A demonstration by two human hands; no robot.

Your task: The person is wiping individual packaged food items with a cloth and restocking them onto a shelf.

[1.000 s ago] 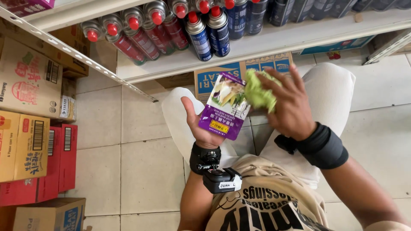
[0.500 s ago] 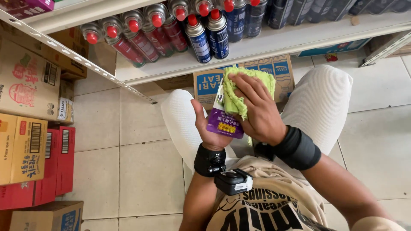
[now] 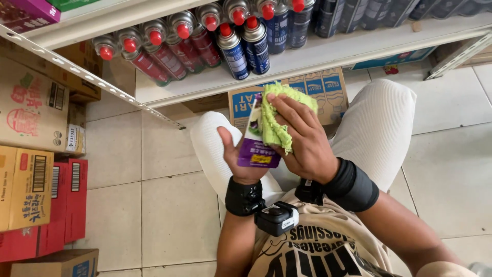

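The left hand (image 3: 241, 159) holds a small purple packet (image 3: 256, 146) upright in front of the person's chest, thumb on the near side and the other fingers closed behind it, so the grip is clamped on the packet. The right hand (image 3: 300, 138) presses a light green cloth (image 3: 277, 115) flat on the front face of the packet; its fingers are spread over the cloth and pin it against the carton, not curled around it.

Compared with one second ago, the cloth is in a different place. Then it was bunched at the upper right corner of the packet and most of the printed front was free to see. Half a second ago the right hand was already coming across. Now the cloth and the hand cover nearly all of the front, and only the lower purple part with a yellow label shows. The packet itself has hardly shifted; it is the right hand that travels. In my judgement this means the wiping of the packet is in the middle of a stroke across its face, not at the start and not finished.

Around the hands: a white metal shelf (image 3: 328, 48) carries a row of gas canisters (image 3: 230, 36) with red caps, a cardboard box (image 3: 307, 90) sits on the tiled floor (image 3: 154, 195) under it, and stacked cartons (image 3: 31, 169) stand at the left
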